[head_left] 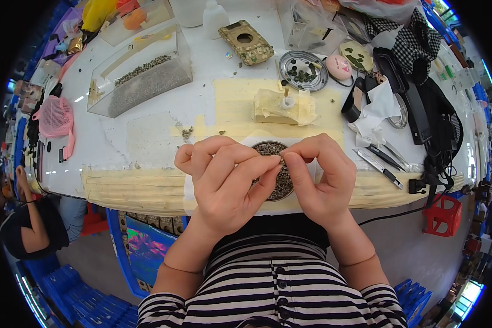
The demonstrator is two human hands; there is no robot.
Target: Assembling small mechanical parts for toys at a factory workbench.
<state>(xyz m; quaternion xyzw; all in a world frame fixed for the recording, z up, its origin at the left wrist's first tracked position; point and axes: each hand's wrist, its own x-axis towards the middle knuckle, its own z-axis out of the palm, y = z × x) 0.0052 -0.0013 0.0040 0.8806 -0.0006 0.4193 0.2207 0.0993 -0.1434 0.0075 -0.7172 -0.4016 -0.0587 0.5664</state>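
Observation:
My left hand [224, 177] and my right hand [323, 183] meet with their fingertips pinched together. Whatever they pinch between them is too small to make out. Right below is a round dish [270, 142] filled with many tiny grey-brown pieces [282, 189]; my fingers cover part of it. White paper [189, 192] lies under the dish. Just beyond stands a block wrapped in cream tape [273, 112], with a small white cup-like part [288, 102] on top. A few loose pieces [187, 133] lie to the left of it.
Farther back sit a camouflage model tank hull [247, 42], a round clear dish of dark green parts [303, 71] and a clear bin of small pieces [147, 82]. Knives and tweezers [385, 157] lie at the right. A person [33, 227] sits at the far left.

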